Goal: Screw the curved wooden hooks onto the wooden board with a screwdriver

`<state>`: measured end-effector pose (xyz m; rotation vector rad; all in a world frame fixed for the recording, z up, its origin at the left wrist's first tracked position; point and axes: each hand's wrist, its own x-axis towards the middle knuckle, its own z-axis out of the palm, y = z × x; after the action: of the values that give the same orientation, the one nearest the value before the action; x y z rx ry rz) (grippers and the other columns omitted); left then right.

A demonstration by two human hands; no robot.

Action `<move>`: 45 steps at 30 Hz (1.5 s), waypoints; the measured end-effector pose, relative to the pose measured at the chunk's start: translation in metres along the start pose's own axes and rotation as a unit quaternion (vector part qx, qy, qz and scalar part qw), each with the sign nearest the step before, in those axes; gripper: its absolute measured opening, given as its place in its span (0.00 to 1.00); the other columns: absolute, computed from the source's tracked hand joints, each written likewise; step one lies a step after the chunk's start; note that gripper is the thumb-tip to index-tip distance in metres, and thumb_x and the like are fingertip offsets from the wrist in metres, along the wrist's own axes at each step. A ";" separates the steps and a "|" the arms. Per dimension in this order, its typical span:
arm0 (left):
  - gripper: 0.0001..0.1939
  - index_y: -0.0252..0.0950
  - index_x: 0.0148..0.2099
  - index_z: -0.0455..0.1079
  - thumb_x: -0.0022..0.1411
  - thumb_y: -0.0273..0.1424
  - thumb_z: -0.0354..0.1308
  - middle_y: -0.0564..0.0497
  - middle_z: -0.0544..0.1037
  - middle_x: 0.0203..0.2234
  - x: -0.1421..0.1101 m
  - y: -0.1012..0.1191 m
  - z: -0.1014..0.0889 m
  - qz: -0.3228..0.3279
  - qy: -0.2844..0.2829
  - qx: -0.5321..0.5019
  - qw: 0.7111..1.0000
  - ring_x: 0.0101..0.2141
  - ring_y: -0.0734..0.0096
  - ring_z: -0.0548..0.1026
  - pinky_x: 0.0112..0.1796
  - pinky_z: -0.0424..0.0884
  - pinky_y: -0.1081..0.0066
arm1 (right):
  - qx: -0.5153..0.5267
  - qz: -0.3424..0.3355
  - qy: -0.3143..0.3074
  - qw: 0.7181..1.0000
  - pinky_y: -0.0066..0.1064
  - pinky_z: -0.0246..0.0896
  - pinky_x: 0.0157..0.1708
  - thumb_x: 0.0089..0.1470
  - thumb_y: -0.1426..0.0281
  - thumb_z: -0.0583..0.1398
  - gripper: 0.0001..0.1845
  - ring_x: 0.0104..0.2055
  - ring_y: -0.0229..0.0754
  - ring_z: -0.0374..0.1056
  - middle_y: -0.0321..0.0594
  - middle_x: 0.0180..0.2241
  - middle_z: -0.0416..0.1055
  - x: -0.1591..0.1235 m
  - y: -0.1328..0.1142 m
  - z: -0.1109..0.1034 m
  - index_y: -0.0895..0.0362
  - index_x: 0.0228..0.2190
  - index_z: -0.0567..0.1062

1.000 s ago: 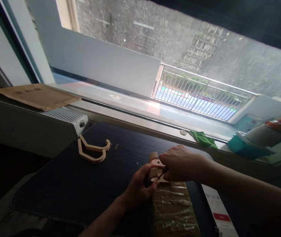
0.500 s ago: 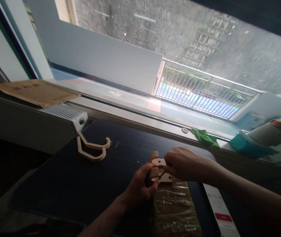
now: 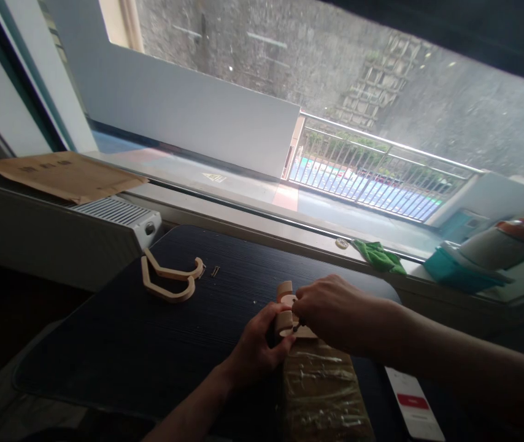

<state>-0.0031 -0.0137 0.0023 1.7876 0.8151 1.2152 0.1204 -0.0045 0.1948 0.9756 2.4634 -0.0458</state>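
Left hand [image 3: 258,339] grips wooden piece [image 3: 284,321], parcel [image 3: 324,393] edge; hooks [image 3: 165,295] well apart.

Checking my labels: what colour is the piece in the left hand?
The piece is pale tan, seen in the head view.

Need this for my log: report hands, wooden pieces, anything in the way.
Left hand holding wooden pieces at taped package's far end. Right hand closed on slim dark tool, tip at those pieces. Right hand partly blocking view.
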 end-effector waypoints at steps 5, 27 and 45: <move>0.20 0.39 0.51 0.62 0.54 0.26 0.58 0.49 0.72 0.41 0.000 0.000 0.000 -0.004 -0.002 -0.002 1.000 0.41 0.65 0.71 0.45 0.69 0.67 | 0.047 0.057 0.027 0.997 0.28 0.47 0.23 0.55 0.70 0.54 0.10 0.27 0.37 0.67 0.40 0.26 0.72 0.003 0.005 0.008 0.59 0.28 0.74; 0.20 0.40 0.50 0.62 0.55 0.25 0.58 0.50 0.72 0.42 0.000 0.000 -0.001 -0.008 -0.010 -0.005 1.000 0.41 0.65 0.71 0.45 0.68 0.68 | 0.005 0.051 0.041 0.998 0.28 0.42 0.20 0.51 0.75 0.55 0.07 0.25 0.37 0.66 0.38 0.25 0.72 -0.005 0.011 0.019 0.57 0.27 0.74; 0.20 0.40 0.50 0.60 0.56 0.23 0.57 0.52 0.70 0.42 0.000 0.000 -0.001 0.014 -0.011 0.002 1.000 0.42 0.68 0.70 0.45 0.67 0.70 | 0.000 0.027 0.024 0.999 0.29 0.43 0.20 0.48 0.80 0.57 0.07 0.25 0.37 0.66 0.37 0.27 0.73 -0.008 0.004 0.005 0.58 0.27 0.73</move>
<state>-0.0036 -0.0132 0.0024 1.8167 0.7835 1.2112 0.1298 -0.0080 0.1944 1.0541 2.4797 -0.0051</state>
